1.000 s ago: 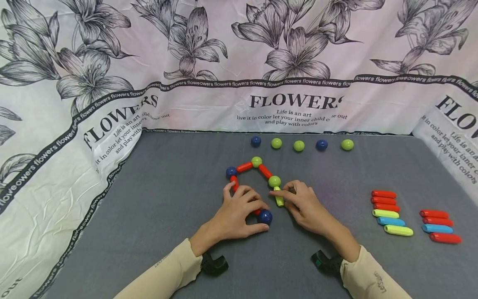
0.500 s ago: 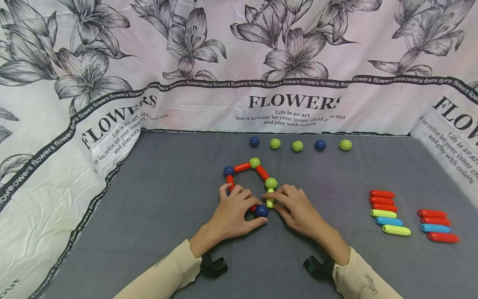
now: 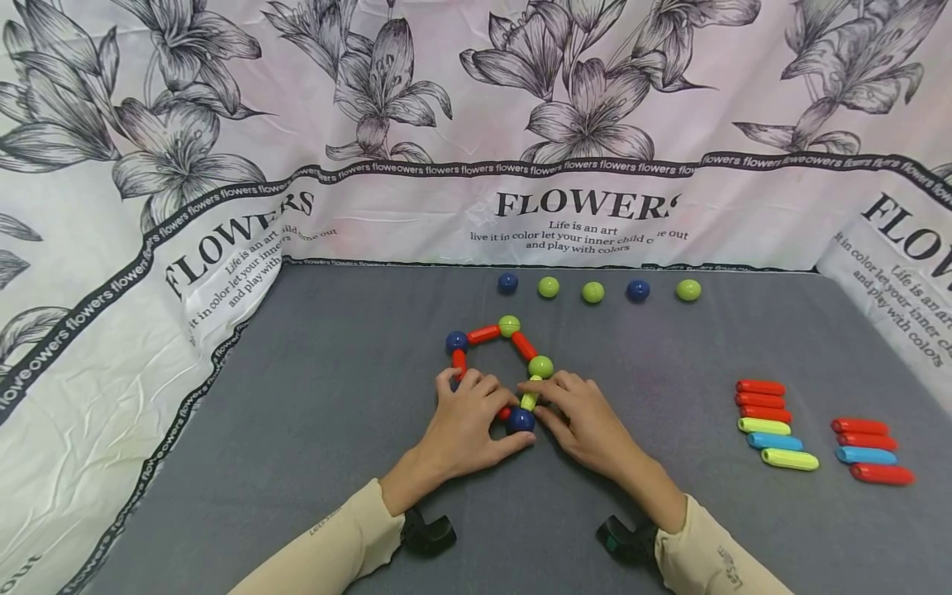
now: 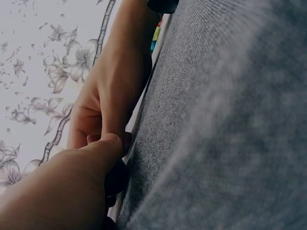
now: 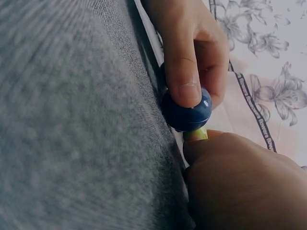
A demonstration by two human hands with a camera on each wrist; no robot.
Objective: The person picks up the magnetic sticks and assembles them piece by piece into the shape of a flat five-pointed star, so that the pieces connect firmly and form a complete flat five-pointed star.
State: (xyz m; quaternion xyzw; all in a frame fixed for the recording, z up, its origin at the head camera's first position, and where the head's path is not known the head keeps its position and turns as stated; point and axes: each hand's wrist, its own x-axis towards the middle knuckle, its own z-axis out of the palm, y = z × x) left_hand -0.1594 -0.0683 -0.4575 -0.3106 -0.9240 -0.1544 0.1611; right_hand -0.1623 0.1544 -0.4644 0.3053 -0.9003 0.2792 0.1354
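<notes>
A ring of balls and rods lies mid-table in the head view. My left hand (image 3: 472, 421) holds the near blue ball (image 3: 520, 420), its thumb against the ball's near side. My right hand (image 3: 583, 417) pinches a yellow-green rod (image 3: 530, 397) between thumb and finger. That rod runs from a green ball (image 3: 540, 367) down to the near blue ball, and in the right wrist view its end meets the blue ball (image 5: 189, 112). Red rods (image 3: 484, 334) link another green ball (image 3: 509, 326) and a blue ball (image 3: 457, 342). The ring's left side is partly hidden under my left hand.
Along the back edge sit several loose balls, blue (image 3: 638, 290) and green (image 3: 687, 290). Two stacks of loose rods, red (image 3: 760, 387), blue (image 3: 775, 441) and yellow-green (image 3: 790, 459), lie at the right. A flowered cloth (image 3: 580, 207) stands behind the grey table (image 3: 335, 347).
My right hand has moved left, swinging the rod's lower end toward the near blue ball until they meet. The left hand has shifted slightly with that ball.
</notes>
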